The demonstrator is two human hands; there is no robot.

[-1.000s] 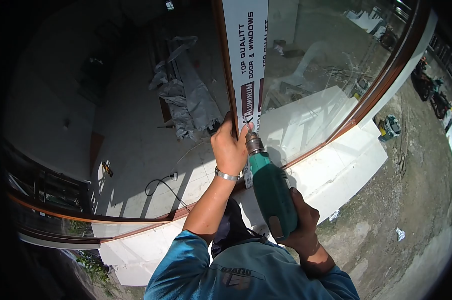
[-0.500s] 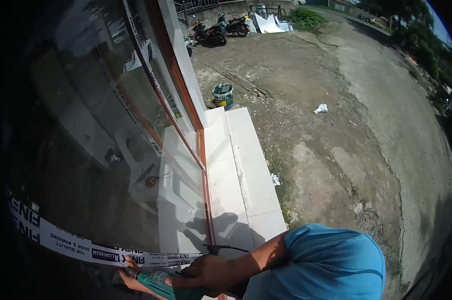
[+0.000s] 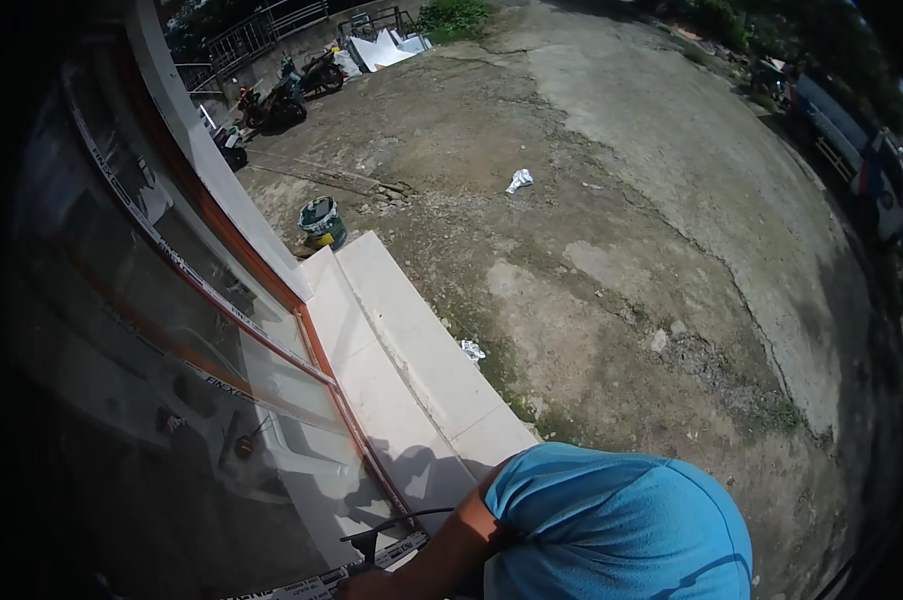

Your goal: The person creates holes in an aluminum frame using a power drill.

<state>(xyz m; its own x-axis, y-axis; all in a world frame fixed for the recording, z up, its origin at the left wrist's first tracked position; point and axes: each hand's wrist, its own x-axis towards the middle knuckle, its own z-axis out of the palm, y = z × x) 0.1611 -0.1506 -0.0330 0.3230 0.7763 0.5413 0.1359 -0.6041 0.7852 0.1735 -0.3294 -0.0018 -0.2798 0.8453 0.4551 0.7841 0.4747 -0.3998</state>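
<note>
One hand of ours, the right hand [image 3: 364, 584], shows at the bottom edge of the frame, left of centre, dark and partly cut off; we cannot tell how its fingers stand or what they hold. Our left hand lies outside the view, so we cannot tell its state either. Just above the right hand, we see a black piece [image 3: 365, 546] with a thin dark length across its top, and the printed strip [image 3: 296, 590] lies beside it along the bottom edge. Our blue sleeve [image 3: 621, 520] fills the bottom, right of centre. To its upper left we have the pale tiled step [image 3: 411, 350], running alongside the brown track [image 3: 337, 392] and the glass pane [image 3: 296, 440] at lower left. A smeared bucket [image 3: 321, 222] stands near the step's far end, upper left of centre.
</note>
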